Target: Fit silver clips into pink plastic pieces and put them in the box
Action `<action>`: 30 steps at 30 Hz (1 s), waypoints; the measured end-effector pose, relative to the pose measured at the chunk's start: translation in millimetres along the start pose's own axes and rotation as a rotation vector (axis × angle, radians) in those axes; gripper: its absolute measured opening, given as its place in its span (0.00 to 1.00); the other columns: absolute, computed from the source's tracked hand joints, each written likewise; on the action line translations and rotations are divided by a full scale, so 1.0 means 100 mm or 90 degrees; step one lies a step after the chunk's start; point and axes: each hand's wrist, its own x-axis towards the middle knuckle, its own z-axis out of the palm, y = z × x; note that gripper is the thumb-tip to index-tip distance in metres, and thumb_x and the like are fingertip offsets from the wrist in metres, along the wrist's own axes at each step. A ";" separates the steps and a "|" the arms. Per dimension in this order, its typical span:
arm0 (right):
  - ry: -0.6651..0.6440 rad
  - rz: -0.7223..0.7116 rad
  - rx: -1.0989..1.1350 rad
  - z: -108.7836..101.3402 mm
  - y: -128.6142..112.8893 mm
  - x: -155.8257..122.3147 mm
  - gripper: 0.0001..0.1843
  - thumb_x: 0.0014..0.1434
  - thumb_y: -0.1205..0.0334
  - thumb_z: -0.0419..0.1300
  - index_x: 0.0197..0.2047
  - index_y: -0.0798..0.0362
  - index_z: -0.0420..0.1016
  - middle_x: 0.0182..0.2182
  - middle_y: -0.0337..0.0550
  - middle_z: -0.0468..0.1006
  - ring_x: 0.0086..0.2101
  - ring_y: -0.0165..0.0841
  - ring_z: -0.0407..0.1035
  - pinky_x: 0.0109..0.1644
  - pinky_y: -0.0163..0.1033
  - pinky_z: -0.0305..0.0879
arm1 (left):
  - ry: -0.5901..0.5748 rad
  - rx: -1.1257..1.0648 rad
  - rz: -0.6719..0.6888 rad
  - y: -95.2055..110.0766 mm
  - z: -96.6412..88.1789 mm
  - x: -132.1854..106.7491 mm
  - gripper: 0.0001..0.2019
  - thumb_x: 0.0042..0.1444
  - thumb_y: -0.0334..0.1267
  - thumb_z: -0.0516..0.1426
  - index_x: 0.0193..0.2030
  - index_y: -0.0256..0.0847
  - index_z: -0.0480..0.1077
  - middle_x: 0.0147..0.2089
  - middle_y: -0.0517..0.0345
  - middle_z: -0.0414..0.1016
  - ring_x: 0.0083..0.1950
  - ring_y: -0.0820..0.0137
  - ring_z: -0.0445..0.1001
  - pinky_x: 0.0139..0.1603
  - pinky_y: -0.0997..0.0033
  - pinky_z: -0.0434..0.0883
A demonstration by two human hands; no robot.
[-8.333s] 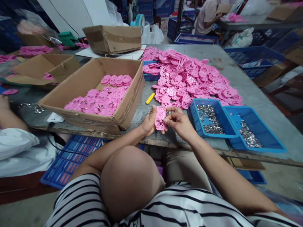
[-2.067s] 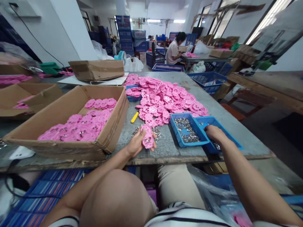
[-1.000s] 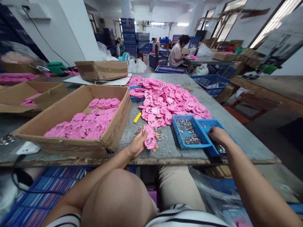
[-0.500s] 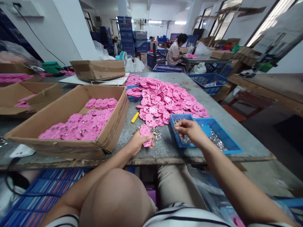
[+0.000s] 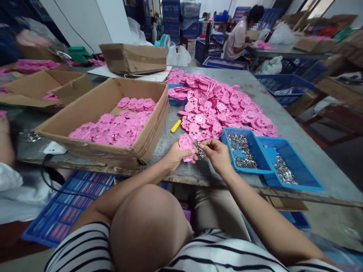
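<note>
My left hand [image 5: 176, 155] is closed on a flat pink plastic piece [image 5: 186, 145] with a scalloped outline, thumb across its lower part. Close to its right edge is my right hand [image 5: 217, 153], thumb and fingertips pinched together; whatever they hold is too small to make out. Small shiny metal parts [image 5: 200, 152] lie on the table just behind the two hands. To the right of my right hand stands a blue tray [image 5: 265, 166] of small metal parts, with a second blue tray [image 5: 314, 185] beside it holding more.
A large heap of pink pieces [image 5: 227, 102] covers the table's middle. A yellow-handled tool [image 5: 176, 125] lies before it. On the left stands a cardboard box [image 5: 153, 132] with pink pieces inside. Another person [image 5: 236, 37] sits at a far table; someone's arm [image 5: 5, 139] shows at the left edge.
My right hand has moved left from over the blue tray to the pink piece in my left hand. The camera view has tipped down and turned left.
</note>
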 end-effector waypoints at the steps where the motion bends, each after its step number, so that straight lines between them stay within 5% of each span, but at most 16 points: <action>1: 0.005 -0.048 -0.061 0.01 0.01 -0.01 0.09 0.47 0.57 0.65 0.24 0.51 0.72 0.21 0.37 0.73 0.24 0.29 0.63 0.29 0.36 0.60 | 0.005 -0.004 0.004 0.00 0.00 0.01 0.24 0.35 0.37 0.70 0.38 0.35 0.66 0.30 0.59 0.74 0.25 0.72 0.74 0.23 0.72 0.73; 5: -0.032 -0.198 -0.227 0.02 0.03 -0.07 0.07 0.54 0.63 0.59 0.25 0.49 0.72 0.27 0.42 0.77 0.31 0.34 0.69 0.36 0.39 0.64 | 0.043 -0.009 0.002 -0.02 0.00 0.03 0.26 0.32 0.36 0.70 0.38 0.35 0.66 0.29 0.61 0.73 0.24 0.73 0.73 0.23 0.72 0.72; 8: -0.049 -0.223 -0.216 0.03 0.05 -0.12 0.07 0.56 0.63 0.57 0.28 0.48 0.75 0.30 0.44 0.78 0.34 0.36 0.71 0.40 0.41 0.66 | 0.075 -0.015 0.000 -0.03 0.00 0.03 0.28 0.31 0.35 0.70 0.41 0.35 0.66 0.29 0.62 0.73 0.24 0.72 0.73 0.22 0.72 0.72; 12: -0.023 -0.134 -0.068 0.07 0.09 -0.16 0.07 0.56 0.60 0.59 0.30 0.48 0.78 0.35 0.44 0.80 0.38 0.37 0.71 0.44 0.43 0.66 | 0.087 -0.016 0.014 -0.01 -0.01 0.02 0.30 0.30 0.34 0.70 0.43 0.35 0.65 0.29 0.62 0.74 0.24 0.72 0.74 0.22 0.73 0.72; 17: -0.011 0.029 0.109 0.11 0.11 -0.17 0.07 0.50 0.56 0.64 0.31 0.49 0.80 0.36 0.43 0.79 0.30 0.31 0.67 0.31 0.37 0.61 | 0.079 -0.022 0.019 -0.01 0.00 0.03 0.29 0.31 0.34 0.70 0.42 0.35 0.65 0.28 0.62 0.73 0.24 0.72 0.74 0.21 0.74 0.71; 24: -0.014 0.061 0.223 0.16 0.05 -0.18 0.06 0.44 0.57 0.69 0.27 0.50 0.82 0.35 0.42 0.77 0.22 0.23 0.58 0.24 0.33 0.53 | 0.062 -0.044 -0.018 -0.01 -0.01 0.02 0.28 0.31 0.33 0.70 0.42 0.35 0.65 0.25 0.64 0.72 0.22 0.73 0.73 0.19 0.75 0.70; 30: -0.025 0.047 0.230 0.19 0.07 -0.18 0.06 0.44 0.57 0.69 0.26 0.50 0.83 0.36 0.43 0.77 0.24 0.24 0.61 0.24 0.34 0.54 | 0.032 -0.043 -0.037 0.03 0.01 -0.01 0.26 0.33 0.32 0.69 0.41 0.35 0.65 0.25 0.64 0.72 0.21 0.73 0.73 0.20 0.75 0.69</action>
